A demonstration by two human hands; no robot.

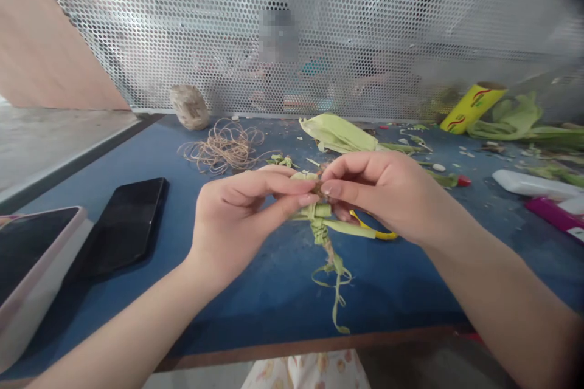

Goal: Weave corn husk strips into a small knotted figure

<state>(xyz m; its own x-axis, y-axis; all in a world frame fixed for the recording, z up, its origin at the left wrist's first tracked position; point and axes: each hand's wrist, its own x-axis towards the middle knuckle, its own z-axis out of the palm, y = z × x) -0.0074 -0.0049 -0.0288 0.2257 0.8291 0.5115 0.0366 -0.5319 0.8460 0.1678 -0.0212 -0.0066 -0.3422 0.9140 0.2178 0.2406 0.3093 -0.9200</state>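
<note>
My left hand (239,213) and my right hand (381,191) meet above the blue table (255,304), both pinched on a small woven piece of green leaf strips (314,213). Thumb and forefinger of each hand press on its top, where a bit of brown twine shows. Loose green strip ends (335,282) dangle from the piece down toward the table's front edge. A yellow-handled tool (376,232) lies just under my right hand.
Two dark phones (121,225) (27,249) lie at the left. A tangle of brown twine (223,147) and its spool (189,106) sit at the back, with green leaves (337,132), a yellow tube (472,106), a white object (529,182) and a pink one (554,214) at right. A perforated metal screen (319,24) stands behind; a person sits beyond it.
</note>
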